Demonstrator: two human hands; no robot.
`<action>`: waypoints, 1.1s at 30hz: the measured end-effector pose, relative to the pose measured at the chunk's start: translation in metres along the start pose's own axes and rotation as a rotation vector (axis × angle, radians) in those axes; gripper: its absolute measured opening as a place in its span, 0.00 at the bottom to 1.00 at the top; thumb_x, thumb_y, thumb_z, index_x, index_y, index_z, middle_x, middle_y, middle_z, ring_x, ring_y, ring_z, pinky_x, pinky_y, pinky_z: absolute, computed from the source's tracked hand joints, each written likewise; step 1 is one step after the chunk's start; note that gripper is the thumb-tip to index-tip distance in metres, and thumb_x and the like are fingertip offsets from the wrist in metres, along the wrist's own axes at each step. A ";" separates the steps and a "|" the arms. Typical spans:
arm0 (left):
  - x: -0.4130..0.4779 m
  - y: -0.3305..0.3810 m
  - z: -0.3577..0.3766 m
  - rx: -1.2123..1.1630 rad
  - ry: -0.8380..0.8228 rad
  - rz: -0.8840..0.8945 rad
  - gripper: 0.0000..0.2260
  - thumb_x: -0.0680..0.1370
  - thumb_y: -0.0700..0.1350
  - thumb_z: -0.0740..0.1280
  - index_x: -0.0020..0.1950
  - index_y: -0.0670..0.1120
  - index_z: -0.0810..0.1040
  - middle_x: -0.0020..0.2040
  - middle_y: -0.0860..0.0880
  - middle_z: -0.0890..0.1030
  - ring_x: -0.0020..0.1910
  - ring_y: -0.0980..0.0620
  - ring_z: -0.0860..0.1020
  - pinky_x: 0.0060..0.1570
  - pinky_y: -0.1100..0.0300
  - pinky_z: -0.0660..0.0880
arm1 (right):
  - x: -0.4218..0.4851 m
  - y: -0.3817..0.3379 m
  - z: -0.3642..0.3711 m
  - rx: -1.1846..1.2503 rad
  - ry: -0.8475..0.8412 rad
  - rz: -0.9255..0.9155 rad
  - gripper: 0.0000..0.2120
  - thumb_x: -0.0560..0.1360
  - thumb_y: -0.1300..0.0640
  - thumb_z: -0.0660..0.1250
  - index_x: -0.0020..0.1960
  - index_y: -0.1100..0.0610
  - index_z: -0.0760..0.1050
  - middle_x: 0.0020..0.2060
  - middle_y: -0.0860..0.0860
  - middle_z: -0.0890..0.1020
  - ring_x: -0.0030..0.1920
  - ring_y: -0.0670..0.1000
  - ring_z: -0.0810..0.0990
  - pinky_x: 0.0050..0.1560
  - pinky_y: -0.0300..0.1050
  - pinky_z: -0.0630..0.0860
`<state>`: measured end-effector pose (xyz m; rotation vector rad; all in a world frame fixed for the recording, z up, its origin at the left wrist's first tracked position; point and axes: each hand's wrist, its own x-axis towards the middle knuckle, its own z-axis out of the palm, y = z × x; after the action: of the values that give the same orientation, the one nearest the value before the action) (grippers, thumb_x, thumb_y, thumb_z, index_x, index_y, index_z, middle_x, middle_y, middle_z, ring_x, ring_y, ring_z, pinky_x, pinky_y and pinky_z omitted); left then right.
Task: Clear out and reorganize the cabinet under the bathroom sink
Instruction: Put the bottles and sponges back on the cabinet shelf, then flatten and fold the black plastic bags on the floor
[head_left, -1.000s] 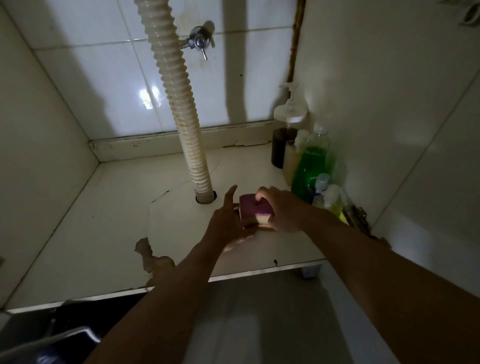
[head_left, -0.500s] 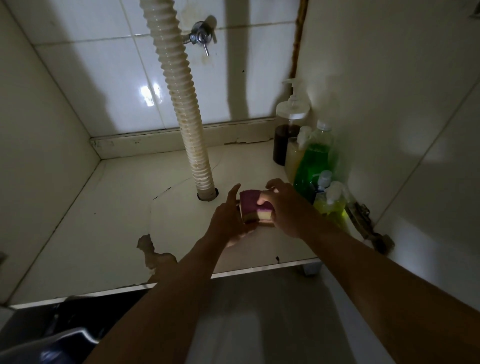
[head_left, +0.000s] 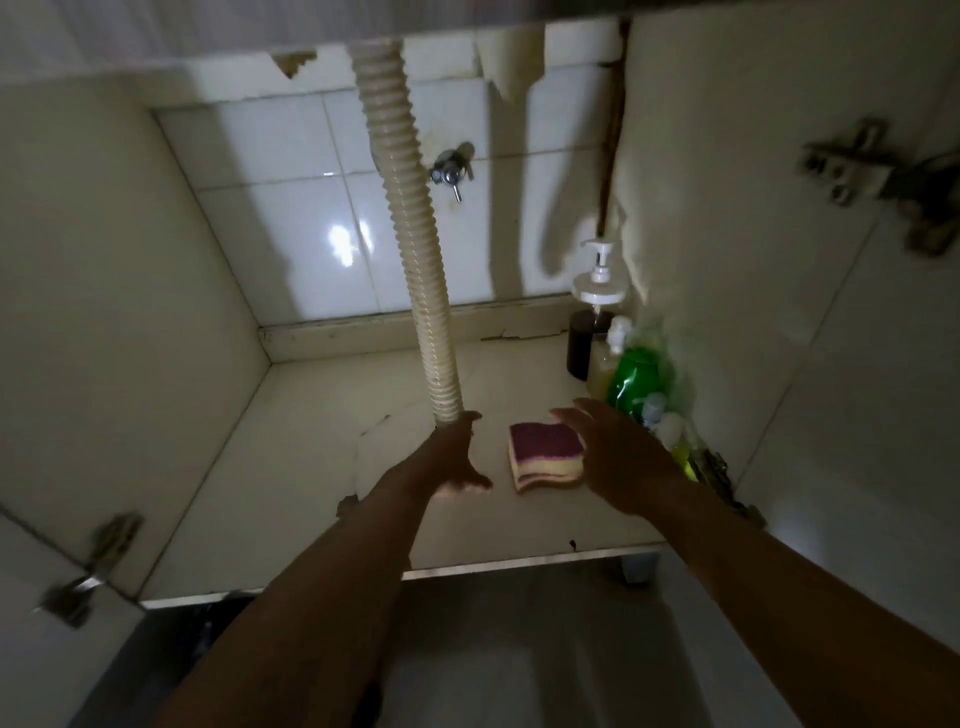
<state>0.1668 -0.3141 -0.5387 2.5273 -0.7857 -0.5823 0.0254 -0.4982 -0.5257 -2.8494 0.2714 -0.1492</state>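
Note:
A stack of sponges (head_left: 545, 457), purple on top with pale yellow layers, lies on the white cabinet floor (head_left: 291, 467) near the front. My left hand (head_left: 452, 454) hovers just left of the stack, fingers straight, holding nothing. My right hand (head_left: 615, 457) hovers just right of it, fingers relaxed and spread, apart from the sponges. Along the right wall stand a dark pump bottle (head_left: 589, 332), a pale yellow bottle (head_left: 602, 366), a green bottle (head_left: 636, 382) and small white-capped bottles (head_left: 662, 421).
A ribbed beige drain hose (head_left: 410, 249) drops into the floor behind my left hand. A metal valve (head_left: 451, 171) sticks out of the tiled back wall. Door hinges sit at the right (head_left: 862, 171) and lower left (head_left: 98, 561). The floor surface is cracked and chipped.
Both hands gripped the sponge stack before; now they have let it go and drawn apart, leaving it on the floor. The camera has pulled back and tilted up.

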 end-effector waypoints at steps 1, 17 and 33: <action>-0.013 0.002 -0.018 0.031 -0.004 -0.016 0.43 0.71 0.45 0.78 0.78 0.47 0.56 0.74 0.44 0.68 0.62 0.46 0.76 0.56 0.61 0.75 | -0.007 -0.009 -0.015 0.008 -0.018 0.013 0.33 0.78 0.65 0.63 0.79 0.48 0.58 0.78 0.51 0.60 0.76 0.55 0.64 0.73 0.53 0.64; -0.259 0.000 -0.146 0.121 0.198 -0.125 0.19 0.75 0.56 0.72 0.63 0.51 0.78 0.65 0.46 0.78 0.61 0.47 0.78 0.62 0.52 0.75 | -0.127 -0.188 -0.111 0.207 -0.093 -0.156 0.13 0.79 0.53 0.66 0.62 0.47 0.78 0.66 0.52 0.77 0.64 0.53 0.76 0.67 0.49 0.73; -0.332 -0.181 -0.022 0.104 0.051 -0.359 0.14 0.72 0.52 0.73 0.53 0.47 0.84 0.54 0.46 0.84 0.56 0.48 0.81 0.59 0.57 0.76 | -0.158 -0.278 0.078 0.267 -0.374 -0.113 0.07 0.71 0.52 0.69 0.48 0.45 0.80 0.39 0.41 0.78 0.49 0.46 0.81 0.57 0.43 0.77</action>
<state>0.0054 0.0285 -0.5262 2.7895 -0.3518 -0.5993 -0.0716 -0.1835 -0.5340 -2.5604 0.0103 0.3014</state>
